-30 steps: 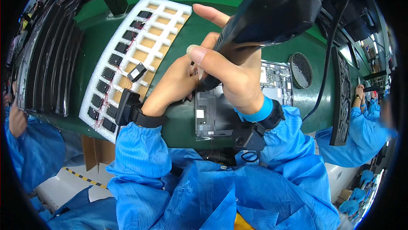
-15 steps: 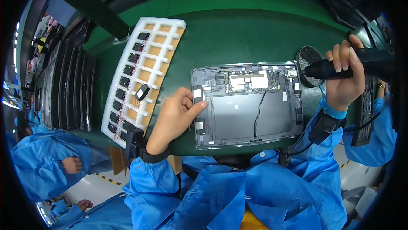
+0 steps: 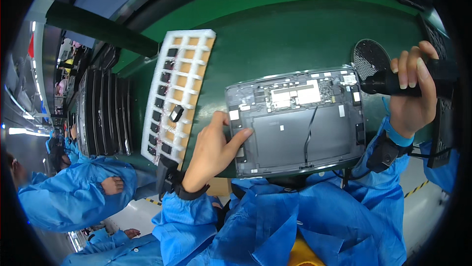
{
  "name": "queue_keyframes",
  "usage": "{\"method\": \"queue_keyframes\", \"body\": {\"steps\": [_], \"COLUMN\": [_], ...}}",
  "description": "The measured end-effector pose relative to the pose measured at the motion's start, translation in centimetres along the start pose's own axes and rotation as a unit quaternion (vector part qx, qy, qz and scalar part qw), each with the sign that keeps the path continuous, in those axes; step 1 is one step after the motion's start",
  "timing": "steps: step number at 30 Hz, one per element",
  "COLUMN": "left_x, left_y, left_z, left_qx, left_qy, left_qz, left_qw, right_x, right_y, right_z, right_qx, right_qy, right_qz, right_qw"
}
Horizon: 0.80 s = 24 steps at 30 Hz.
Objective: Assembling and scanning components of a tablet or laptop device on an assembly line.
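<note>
An opened laptop-like device (image 3: pixel 326 140) lies on the green bench in front of me, with its circuit board (image 3: pixel 295 95) exposed along the far side. A black cable runs down its dark inner panel. My left hand (image 3: pixel 212 149) is closed on the device's left edge, thumb on top; the curled fingers are partly hidden. In my right hand (image 3: pixel 412 98) is a black electric screwdriver (image 3: pixel 382 83), held nearly level. Its nose points left at the device's far right corner; I cannot tell whether the bit touches.
A white foam tray (image 3: pixel 210 40) with small black wired parts stands left of the device; a loose black part (image 3: pixel 176 113) rests on it. Behind the screwdriver is a round mesh-faced dish (image 3: pixel 369 57). Dark panels (image 3: pixel 103 113) stand upright farther left, near a person in blue (image 3: pixel 78 187).
The whole view has shifted and turned slightly, so the bench items appear tilted differently. Both hands keep their holds, and the screwdriver stays by the same corner.
</note>
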<state>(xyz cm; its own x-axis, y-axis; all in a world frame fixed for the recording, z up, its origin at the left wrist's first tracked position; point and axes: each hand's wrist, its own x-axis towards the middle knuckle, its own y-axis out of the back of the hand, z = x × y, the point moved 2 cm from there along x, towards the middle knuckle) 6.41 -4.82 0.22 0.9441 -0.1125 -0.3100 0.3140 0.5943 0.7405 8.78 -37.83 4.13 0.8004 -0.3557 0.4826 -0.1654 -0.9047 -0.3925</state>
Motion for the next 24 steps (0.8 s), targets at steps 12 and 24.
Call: {"method": "queue_keyframes", "body": {"steps": [12, 24], "left_x": [-1.2, -1.1], "left_y": [-0.3, -2.0], "left_z": [-0.9, -1.0], "left_qx": [-0.012, -0.041], "left_qy": [-0.021, 0.026], "left_qz": [0.015, -0.027], "left_qw": [1.000, 0.998], "right_x": [-0.2, -0.9], "right_y": [-1.1, 6.8], "right_z": [-0.8, -1.8], "right_qx": [-0.001, -0.259], "right_qy": [0.032, -0.022], "right_qz": [0.030, 0.173], "right_qw": [0.999, 0.950]}}
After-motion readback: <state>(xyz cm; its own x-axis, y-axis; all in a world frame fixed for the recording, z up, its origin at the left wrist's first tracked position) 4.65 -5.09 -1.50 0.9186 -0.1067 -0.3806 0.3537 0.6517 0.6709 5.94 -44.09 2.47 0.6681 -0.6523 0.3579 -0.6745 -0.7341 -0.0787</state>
